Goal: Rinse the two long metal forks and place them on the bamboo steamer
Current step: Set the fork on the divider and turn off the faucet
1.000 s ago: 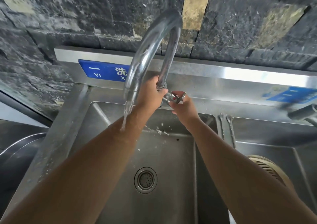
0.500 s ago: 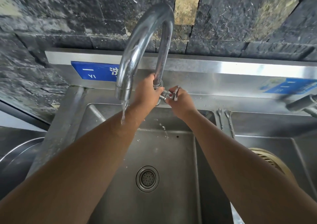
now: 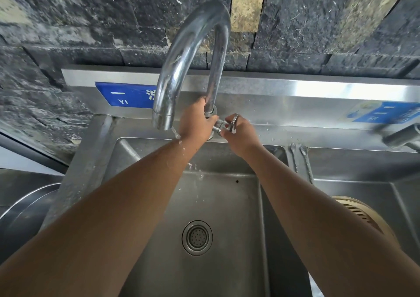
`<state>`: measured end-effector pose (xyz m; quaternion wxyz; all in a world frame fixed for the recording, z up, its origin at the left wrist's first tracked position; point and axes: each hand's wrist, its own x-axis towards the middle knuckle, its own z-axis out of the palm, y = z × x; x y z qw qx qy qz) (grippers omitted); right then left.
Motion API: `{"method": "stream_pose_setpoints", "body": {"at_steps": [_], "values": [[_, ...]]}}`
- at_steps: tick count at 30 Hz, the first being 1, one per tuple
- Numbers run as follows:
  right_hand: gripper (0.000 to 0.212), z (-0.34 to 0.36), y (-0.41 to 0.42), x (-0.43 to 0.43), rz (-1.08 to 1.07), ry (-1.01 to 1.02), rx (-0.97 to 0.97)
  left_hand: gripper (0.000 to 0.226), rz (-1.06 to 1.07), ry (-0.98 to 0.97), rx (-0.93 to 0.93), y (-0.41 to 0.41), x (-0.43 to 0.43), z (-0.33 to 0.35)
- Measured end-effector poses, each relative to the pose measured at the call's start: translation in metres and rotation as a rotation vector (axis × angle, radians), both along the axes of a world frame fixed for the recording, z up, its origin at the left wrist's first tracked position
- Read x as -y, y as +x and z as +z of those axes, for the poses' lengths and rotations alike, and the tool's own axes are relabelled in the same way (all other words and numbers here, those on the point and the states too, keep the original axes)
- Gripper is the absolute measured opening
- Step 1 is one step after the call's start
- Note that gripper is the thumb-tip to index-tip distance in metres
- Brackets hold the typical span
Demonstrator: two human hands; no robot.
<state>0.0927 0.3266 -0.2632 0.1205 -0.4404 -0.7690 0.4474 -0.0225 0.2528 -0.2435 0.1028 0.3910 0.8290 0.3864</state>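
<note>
Two long metal forks lie side by side on the steel divider between the two sink basins, right of my hands. The bamboo steamer sits in the right basin, half hidden by my right forearm. My left hand grips the base of the tall curved faucet. My right hand is closed on the faucet's valve handle. Only a thin dribble of water leaves the spout onto my left wrist.
The left sink basin has a round drain strainer and water drops. A blue label sits on the steel backsplash under a dark stone wall. A second tap pokes in at right. A steel pot rim is at left.
The stream from the spout has shrunk from a steady flow to a dribble while my right hand turned the valve handle. Both hands stay at the faucet base.
</note>
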Motion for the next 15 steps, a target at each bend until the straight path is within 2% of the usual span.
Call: {"method": "stream_pose_setpoints", "body": {"at_steps": [15], "values": [[0.034, 0.002, -0.0011, 0.0025, -0.009, 0.001, 0.004, 0.028, 0.019, -0.021, -0.024, 0.0025, 0.0, 0.0017]]}}
